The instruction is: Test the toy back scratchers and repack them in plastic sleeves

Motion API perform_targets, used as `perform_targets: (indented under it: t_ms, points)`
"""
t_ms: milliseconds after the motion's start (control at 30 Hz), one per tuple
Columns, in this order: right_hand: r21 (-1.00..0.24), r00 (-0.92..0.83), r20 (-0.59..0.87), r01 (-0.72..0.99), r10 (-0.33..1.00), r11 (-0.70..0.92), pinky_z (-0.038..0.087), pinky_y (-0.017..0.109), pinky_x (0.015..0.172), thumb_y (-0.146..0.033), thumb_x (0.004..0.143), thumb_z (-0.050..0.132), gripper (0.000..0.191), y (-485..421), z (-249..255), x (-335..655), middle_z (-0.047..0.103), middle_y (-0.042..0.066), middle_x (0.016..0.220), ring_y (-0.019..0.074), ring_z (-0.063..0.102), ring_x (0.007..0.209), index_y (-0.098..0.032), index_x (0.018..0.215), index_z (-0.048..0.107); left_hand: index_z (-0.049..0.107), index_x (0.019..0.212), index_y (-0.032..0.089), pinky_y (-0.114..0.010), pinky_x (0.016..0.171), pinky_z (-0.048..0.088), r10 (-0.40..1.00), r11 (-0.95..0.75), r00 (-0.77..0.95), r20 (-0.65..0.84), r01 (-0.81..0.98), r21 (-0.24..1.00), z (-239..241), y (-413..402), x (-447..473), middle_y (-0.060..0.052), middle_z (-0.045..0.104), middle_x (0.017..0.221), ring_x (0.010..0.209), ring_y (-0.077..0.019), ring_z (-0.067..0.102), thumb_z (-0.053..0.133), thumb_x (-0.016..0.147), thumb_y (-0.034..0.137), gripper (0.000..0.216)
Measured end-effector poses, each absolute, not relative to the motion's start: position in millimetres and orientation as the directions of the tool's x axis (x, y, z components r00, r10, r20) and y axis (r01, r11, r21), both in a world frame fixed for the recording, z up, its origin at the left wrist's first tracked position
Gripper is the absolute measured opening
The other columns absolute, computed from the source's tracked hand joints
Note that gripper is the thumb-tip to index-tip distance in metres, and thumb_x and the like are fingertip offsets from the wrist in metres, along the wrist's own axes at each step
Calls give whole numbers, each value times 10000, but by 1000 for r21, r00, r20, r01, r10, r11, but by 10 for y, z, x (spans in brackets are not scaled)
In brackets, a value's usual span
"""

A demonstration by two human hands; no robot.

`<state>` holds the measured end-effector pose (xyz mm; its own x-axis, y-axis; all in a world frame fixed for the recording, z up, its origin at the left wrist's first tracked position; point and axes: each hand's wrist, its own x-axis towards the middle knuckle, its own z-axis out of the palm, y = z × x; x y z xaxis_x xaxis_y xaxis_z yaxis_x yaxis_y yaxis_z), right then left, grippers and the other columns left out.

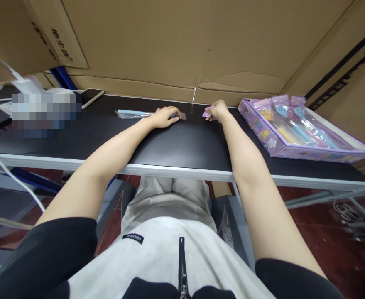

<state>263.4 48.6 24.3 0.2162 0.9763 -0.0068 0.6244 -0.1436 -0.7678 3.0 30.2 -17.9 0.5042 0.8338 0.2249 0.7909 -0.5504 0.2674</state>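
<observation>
My left hand [165,117] lies over a light blue pen-like stick [132,112] in a clear plastic bag, flat on the black tabletop. Its fingers curl round the stick's right end, which is mostly hidden under them; the bag's end sticks out past the fingertips. A short way to the right, my right hand [219,111] pinches a small purple piece [206,113], like a card or a packet top, just above the table. Beside that forearm stands a purple printed display box [275,143] with several bagged sticks [297,120], yellow, blue and purple, with claw-like ends.
A phone [91,97] lies at the back left, near a white charger [28,86] with a cable [11,178] looping over the table's front edge. A blurred-out patch covers things there. Cardboard [201,45] walls the back and sides. The table [182,145] has a metal front rim.
</observation>
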Motion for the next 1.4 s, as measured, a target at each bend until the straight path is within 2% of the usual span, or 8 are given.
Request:
perform_targets:
  t_ms: [233, 367, 533, 667, 867, 1033, 1233, 1400]
  points:
    - [-797, 130, -38, 594, 991, -108, 479, 168, 535, -83, 1029, 676, 222, 294, 368, 2385, 625, -12, 765, 78, 532, 575, -153, 1234, 629, 758, 1368, 236, -524, 1238, 466, 778, -626, 571, 264, 742, 239, -247, 369, 93, -131, 700, 1525, 1455, -322, 610, 476, 1042, 292, 434]
    - [-822, 84, -23, 565, 996, -66, 450, 154, 508, 26, 1020, 586, 278, 201, 420, 2242, 555, -43, 732, 82, 526, 596, -160, 1227, 588, 736, 1470, 284, -581, 1296, 386, 774, -628, 574, 268, 751, 206, -241, 343, 114, -101, 621, 1654, 1558, -333, 527, 434, 1081, 328, 495]
    - [-857, 26, -37, 513, 999, -45, 447, 150, 528, -12, 1041, 610, 178, 136, 486, 2149, 582, -25, 672, 78, 524, 577, -180, 988, 586, 677, 1559, 280, -638, 1302, 341, 744, -661, 607, 280, 729, 178, -204, 273, 182, -123, 580, 1697, 1597, -353, 490, 409, 1104, 332, 531]
    - [-896, -11, -68, 440, 998, -57, 439, 165, 514, -75, 1078, 585, 172, 108, 520, 2118, 658, 19, 736, 81, 541, 565, -188, 953, 552, 684, 1548, 247, -574, 1296, 383, 712, -698, 651, 262, 696, 168, -174, 232, 253, -131, 552, 1724, 1592, -328, 508, 386, 1103, 305, 540]
    - [-840, 23, -91, 535, 996, -89, 400, 170, 455, -102, 1005, 703, 200, 188, 408, 2090, 560, -15, 689, 82, 484, 520, -206, 954, 540, 702, 1532, 252, -551, 1285, 412, 732, -680, 647, 215, 715, 164, -157, 227, 285, -103, 636, 1652, 1543, -308, 567, 387, 1065, 257, 563]
    - [-744, 63, -74, 661, 995, -97, 306, 161, 404, -129, 998, 724, 215, 232, 324, 2094, 420, -77, 583, 64, 369, 458, -213, 951, 531, 768, 1422, 233, -391, 1252, 481, 752, -657, 602, 267, 717, 232, -175, 300, 248, -45, 745, 1519, 1432, -245, 670, 394, 1003, 182, 564]
    - [-725, 10, -150, 679, 989, -116, 241, 159, 378, -116, 1007, 673, 183, 152, 357, 2070, 396, -92, 555, 62, 296, 442, -169, 1164, 598, 750, 1353, 156, -446, 1193, 527, 795, -599, 527, 299, 759, 256, -204, 314, 231, -147, 780, 1416, 1349, -318, 722, 483, 1023, 244, 434]
    - [-781, 7, -256, 588, 967, -211, 215, 150, 389, -41, 1016, 633, 167, 113, 395, 2032, 422, -73, 544, 26, 258, 413, -169, 917, 596, 683, 1367, 157, -451, 1145, 550, 801, -591, 509, 316, 756, 281, -238, 332, 202, -170, 778, 1391, 1317, -322, 729, 563, 1008, 276, 397]
